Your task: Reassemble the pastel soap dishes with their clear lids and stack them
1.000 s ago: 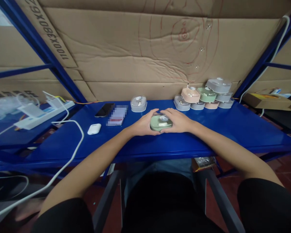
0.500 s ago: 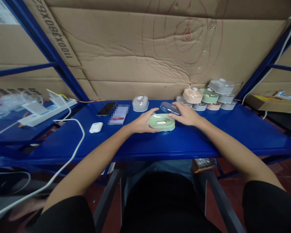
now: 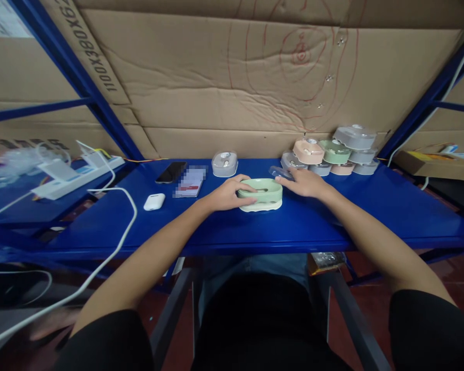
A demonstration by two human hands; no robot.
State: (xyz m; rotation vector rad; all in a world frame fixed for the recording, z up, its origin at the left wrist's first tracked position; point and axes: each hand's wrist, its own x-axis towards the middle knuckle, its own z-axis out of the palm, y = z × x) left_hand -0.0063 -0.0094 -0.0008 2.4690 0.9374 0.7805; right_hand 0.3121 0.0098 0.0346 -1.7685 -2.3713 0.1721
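A green oval plastic box (image 3: 268, 192), its top uncovered and a slot in its floor, is tilted over a pale wavy-edged base (image 3: 261, 207). My left hand (image 3: 232, 193) grips the box's left end, with fingers reaching over the rim and into it. To the right, a clear plastic lid (image 3: 279, 171) is low over the blue table, partly covered by my right hand (image 3: 303, 183). My right thumb and fingers are around the lid's near right side; whether it rests on the table is hard to see.
Behind my right hand stands a stack of lidded boxes (image 3: 334, 152) in grey, peach and green. A single grey lidded box (image 3: 225, 164) is at the back. Leftward lie two phones (image 3: 170, 172), a white earbud case (image 3: 154, 201), a power strip (image 3: 77, 178) and a white cable (image 3: 129, 216).
My right hand has carried the clear lid right and down, away from the green box. My left fingers have moved into the box, which now sits higher, with the pale base showing beneath.
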